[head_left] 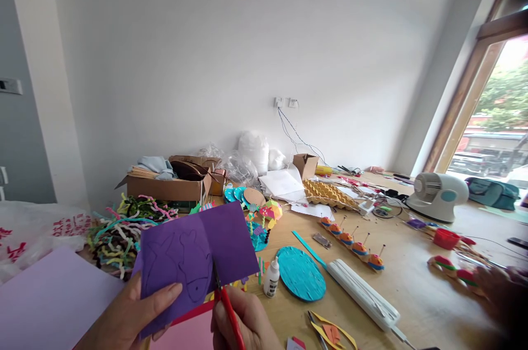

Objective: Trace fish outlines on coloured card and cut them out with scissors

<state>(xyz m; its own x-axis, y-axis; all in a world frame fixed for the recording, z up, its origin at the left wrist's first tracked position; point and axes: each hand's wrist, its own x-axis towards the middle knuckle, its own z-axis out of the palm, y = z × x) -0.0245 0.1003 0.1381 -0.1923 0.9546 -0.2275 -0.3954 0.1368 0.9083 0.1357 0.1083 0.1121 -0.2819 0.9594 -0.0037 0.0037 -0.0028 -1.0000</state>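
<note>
My left hand (138, 311) grips a sheet of purple paper (231, 251) by its lower left, thumb on the front. Outlines of two fish are drawn on the left part of the sheet. Red-handled scissors (231, 317) are in my right hand (251, 320), the fingers closed round the handles. Their dark blades meet the paper just right of the fish drawing, where a cut line shows. Below the sheet lies pink paper (185, 333). A white glue bottle (271, 279) stands to the right, beside a round turquoise disc (301, 274).
Pipe cleaners (124, 234) are heaped at left near lilac paper (58, 300). A cardboard box (165, 187) stands behind. At right are a power strip (363, 295), egg-carton caterpillars (350, 242), a fan (439, 196) and another person's hand (495, 284). Yellow-handled scissors (330, 331) lie in front.
</note>
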